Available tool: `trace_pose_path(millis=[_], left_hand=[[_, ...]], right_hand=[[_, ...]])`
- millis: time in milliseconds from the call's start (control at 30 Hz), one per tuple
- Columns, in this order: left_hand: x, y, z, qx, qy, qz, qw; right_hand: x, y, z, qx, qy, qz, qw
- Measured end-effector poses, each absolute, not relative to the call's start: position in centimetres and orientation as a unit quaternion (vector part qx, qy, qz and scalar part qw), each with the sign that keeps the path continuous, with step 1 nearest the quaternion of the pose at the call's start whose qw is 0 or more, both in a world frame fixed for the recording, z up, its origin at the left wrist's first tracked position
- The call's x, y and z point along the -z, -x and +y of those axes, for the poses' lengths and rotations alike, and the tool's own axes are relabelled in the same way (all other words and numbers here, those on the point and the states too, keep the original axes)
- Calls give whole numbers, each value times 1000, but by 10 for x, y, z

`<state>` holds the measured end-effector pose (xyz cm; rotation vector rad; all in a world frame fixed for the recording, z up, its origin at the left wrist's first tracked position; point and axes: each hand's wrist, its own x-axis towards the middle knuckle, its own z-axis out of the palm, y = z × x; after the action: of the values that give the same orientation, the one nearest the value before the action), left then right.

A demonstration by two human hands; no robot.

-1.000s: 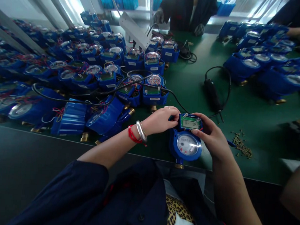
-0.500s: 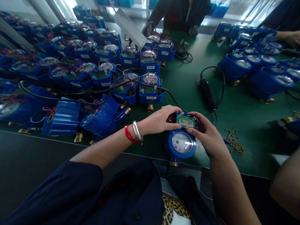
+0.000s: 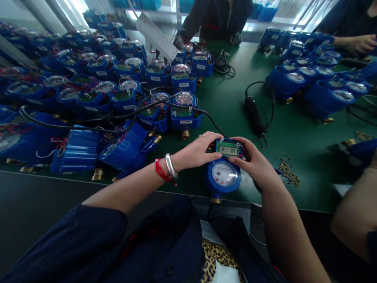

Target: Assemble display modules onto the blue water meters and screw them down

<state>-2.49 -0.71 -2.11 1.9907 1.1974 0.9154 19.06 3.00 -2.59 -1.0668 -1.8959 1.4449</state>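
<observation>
A blue water meter [image 3: 225, 174] with a round clear dial and a brass fitting rests at the bench's near edge. On its upper part is a green circuit board with a lit display [image 3: 228, 150] reading roughly "A- 04". My left hand [image 3: 203, 149] grips the board end from the left, thumb along the near edge of the display. From the right, my right hand [image 3: 252, 160] closes on the same end, its thumb below the display and fingers over the far corner. Some of the fingertips are hidden behind the meter housing.
Rows of open blue meters [image 3: 125, 94] with loose wires fill the left side. A black cable [image 3: 204, 113] runs across them. A black handheld tool [image 3: 254, 115] and a pile of small screws [image 3: 289, 172] lie on the green bench [image 3: 227, 99]. Co-workers' hands [image 3: 359, 44] are across the bench.
The whole view has shifted slightly, so the bench and meters sit a little further left. Both hands keep their hold on the water meter; the display reads the same.
</observation>
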Motion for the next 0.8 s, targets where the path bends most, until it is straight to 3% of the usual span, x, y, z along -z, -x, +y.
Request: trace_pose_path(millis=[167, 433, 800], left_hand=[[22, 28, -8, -352, -747, 460, 325], [35, 45, -7, -445, -664, 443, 406], [18, 37, -10, -382, -756, 482, 222]], right_hand=[[20, -182, 27, -449, 445, -731, 256], [24, -185, 24, -468, 450, -712, 267], [32, -193, 25, -467, 455, -705, 279]])
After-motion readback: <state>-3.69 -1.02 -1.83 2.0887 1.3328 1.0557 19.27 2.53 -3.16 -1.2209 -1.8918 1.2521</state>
